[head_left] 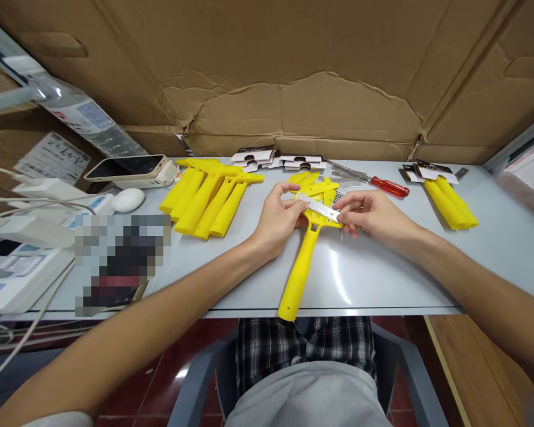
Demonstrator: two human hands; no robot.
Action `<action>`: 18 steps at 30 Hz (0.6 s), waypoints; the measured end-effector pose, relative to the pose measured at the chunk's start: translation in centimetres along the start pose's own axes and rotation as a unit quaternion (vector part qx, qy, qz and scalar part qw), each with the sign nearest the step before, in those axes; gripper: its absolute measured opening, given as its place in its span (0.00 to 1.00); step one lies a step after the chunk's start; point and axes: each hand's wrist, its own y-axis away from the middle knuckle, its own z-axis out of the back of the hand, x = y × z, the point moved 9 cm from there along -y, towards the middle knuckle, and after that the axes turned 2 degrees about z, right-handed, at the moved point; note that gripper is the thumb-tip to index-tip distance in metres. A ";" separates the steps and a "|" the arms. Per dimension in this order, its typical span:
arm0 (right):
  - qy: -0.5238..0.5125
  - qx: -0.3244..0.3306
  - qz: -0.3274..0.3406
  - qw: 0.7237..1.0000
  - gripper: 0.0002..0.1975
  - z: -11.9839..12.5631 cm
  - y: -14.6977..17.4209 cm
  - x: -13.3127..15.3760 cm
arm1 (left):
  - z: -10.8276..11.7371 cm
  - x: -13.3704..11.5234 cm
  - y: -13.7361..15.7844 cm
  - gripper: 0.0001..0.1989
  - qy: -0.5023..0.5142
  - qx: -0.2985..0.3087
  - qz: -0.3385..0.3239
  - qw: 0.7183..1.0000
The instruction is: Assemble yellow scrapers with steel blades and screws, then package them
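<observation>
A yellow scraper points its handle toward me, the handle's end over the table's front edge. Across its wide head lies a flat silver blade with small holes. My left hand grips the scraper head at its left side, thumb on the blade. At the blade's right end, the fingers of my right hand are pinched together on it. Just behind the hands lie loose yellow plastic pieces, partly hidden, and several thin blades.
A red-handled screwdriver lies behind my right hand. Several yellow scrapers are grouped at left, with carded ones at right. Folded cards stand along the cardboard wall. Phone, white mouse, bottle and cables are left.
</observation>
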 end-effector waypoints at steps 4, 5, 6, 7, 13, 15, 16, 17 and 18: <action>-0.007 0.035 -0.033 0.999 0.32 -1.1 0.1 -0.8 | -0.1 -0.4 0.2 0.18 -0.014 0.000 -0.016 1.000; -0.015 0.042 -0.037 0.998 0.34 -1.4 0.2 -0.9 | -0.1 -0.5 0.2 0.18 -0.016 0.001 -0.020 1.000; -0.024 0.046 -0.037 0.998 0.35 -1.5 0.2 -0.9 | -0.1 -0.6 0.2 0.18 -0.016 0.001 -0.022 1.000; -0.033 0.045 -0.035 0.998 0.35 -1.6 0.2 -0.8 | -0.1 -0.6 0.2 0.18 -0.014 0.001 -0.024 1.000; -0.086 0.001 -0.034 0.996 0.35 -1.1 0.3 -0.6 | -0.3 -0.4 0.0 0.19 0.016 0.016 -0.021 1.000; -0.094 -0.035 -0.020 0.995 0.34 -0.5 0.2 -0.5 | -0.3 -0.3 0.0 0.19 0.021 0.019 -0.011 1.000; -0.097 -0.052 -0.011 0.994 0.33 -0.1 0.1 -0.5 | -0.3 -0.2 0.0 0.19 0.021 0.020 -0.001 1.000; -0.100 -0.067 -0.003 0.993 0.33 0.2 0.0 -0.5 | -0.3 -0.1 0.0 0.20 0.021 0.021 0.012 0.999; -0.102 -0.078 0.003 0.992 0.32 0.4 0.0 -0.5 | -0.4 0.1 0.0 0.20 0.018 0.022 0.025 0.999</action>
